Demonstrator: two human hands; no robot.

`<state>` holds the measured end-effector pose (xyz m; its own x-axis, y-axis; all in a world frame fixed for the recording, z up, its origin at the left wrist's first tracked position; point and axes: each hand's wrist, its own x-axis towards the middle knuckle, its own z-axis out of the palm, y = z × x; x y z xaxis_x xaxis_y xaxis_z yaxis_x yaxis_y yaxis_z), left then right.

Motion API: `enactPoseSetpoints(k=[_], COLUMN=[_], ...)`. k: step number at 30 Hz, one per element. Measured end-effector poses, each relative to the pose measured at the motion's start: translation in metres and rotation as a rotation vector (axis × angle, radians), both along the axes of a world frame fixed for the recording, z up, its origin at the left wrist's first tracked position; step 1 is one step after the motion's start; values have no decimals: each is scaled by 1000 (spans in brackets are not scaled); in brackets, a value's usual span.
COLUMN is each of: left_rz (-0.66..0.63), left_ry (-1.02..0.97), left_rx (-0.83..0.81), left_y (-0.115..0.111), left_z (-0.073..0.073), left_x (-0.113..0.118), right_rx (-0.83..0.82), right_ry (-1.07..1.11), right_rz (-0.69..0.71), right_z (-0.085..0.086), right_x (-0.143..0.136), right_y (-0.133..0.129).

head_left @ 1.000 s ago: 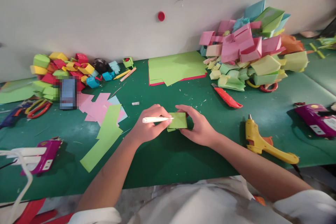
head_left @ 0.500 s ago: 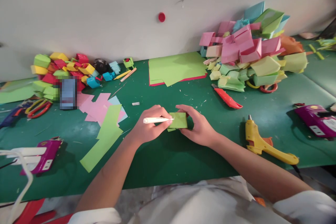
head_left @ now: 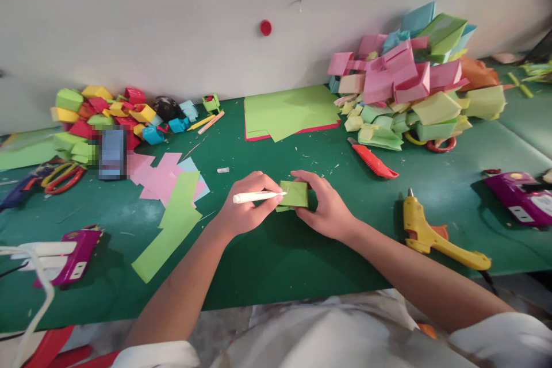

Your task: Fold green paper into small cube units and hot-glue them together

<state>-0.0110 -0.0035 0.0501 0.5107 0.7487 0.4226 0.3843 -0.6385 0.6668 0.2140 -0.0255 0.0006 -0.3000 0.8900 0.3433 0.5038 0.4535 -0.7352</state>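
My left hand [head_left: 250,205] pinches a white pen [head_left: 250,198], its tip pointing right onto the top face of a small folded green paper box [head_left: 295,194]. My right hand [head_left: 325,204] grips that box from the right, thumb on the near side and fingers on the far side. Both hands are held over the middle of the green table [head_left: 259,270]. The underside of the box is hidden.
Green paper strips [head_left: 172,224] and pink pieces lie left. A yellow glue gun [head_left: 426,230] and red utility knife [head_left: 374,161] lie right. Paper-box piles [head_left: 401,80] and green sheets [head_left: 288,109] sit along the wall. Purple power strips [head_left: 80,253] stand at both sides.
The pen tip has shifted slightly right and up on the green paper box. The box has moved up a little and tilted slightly. Both hands keep their hold.
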Motion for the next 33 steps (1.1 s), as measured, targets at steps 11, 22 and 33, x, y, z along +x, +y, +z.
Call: enactPoseSetpoints(k=[11,22,33], left_rz=[63,54,43], left_ry=[-7,55,61], left_rx=[29,72,71], left_y=[-1,-5,-5], left_z=[-5,-6,-8], left_x=[5,13,14], right_rx=[27,54,44], right_ry=[-43,-52,-48], right_rz=[26,46,56], right_z=[-2,-3,-4], right_x=[-3,-5,-4], right_y=[-1,-2,-2])
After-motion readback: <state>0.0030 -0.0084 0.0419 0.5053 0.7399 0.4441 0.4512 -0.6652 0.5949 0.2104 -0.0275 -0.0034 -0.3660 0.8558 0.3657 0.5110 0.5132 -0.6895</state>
